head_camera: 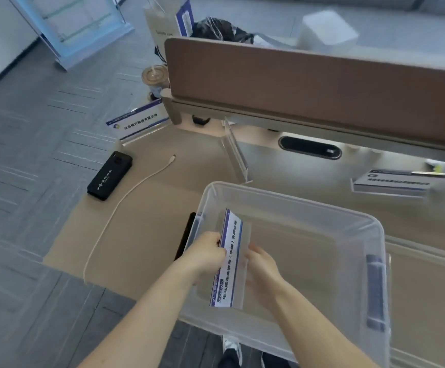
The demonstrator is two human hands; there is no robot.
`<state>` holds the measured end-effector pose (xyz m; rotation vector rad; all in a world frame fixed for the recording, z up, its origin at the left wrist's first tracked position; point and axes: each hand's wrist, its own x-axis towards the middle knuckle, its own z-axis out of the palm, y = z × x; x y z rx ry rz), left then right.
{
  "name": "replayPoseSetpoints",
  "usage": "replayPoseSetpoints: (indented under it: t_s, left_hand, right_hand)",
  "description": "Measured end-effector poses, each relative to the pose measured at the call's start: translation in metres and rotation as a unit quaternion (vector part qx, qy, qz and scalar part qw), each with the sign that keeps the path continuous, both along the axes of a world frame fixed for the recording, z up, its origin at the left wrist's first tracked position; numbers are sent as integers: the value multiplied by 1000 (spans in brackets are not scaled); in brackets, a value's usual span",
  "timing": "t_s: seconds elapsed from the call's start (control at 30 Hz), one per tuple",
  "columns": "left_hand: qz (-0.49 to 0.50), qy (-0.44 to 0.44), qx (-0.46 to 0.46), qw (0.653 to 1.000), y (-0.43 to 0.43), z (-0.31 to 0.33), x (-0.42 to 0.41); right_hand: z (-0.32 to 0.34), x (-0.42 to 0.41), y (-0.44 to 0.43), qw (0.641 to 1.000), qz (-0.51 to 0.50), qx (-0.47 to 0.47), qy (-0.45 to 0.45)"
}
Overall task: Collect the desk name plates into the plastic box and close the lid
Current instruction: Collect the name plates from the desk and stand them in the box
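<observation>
As the left hand and right hand clamp their grips on the name plate, blur hides its print.

Translucent glossy plastic box, clear acrylic name plate with paper insert, matt beige desk.

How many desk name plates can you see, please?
4 name plates: one held by left hand and right hand over the clear plastic box; one at the beige desk's far-left corner; one at right; one edge-on beyond it. Others possibly hidden.
</observation>
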<state>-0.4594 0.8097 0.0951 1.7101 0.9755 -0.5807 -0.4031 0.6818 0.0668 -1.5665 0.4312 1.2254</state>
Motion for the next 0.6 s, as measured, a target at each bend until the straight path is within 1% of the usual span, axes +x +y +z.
replayPoseSetpoints:
  t_s: [0.13,0.27,0.47,0.6]
  left_hand:
    - [-36,18,27,999,-6,-25,7]
    - [-43,39,67,996,-7,-41,8]
    - [-40,56,127,990,-7,-38,13]
    - [-16,64,127,990,-6,-35,16]
  right_hand:
    - [-26,0,14,999,8,-25,19]
    - [-41,5,25,999,-1,-40,24]
    - [-49,2,49,998,15,-35,54]
    - [-52,0,57,998,16,-35,50]
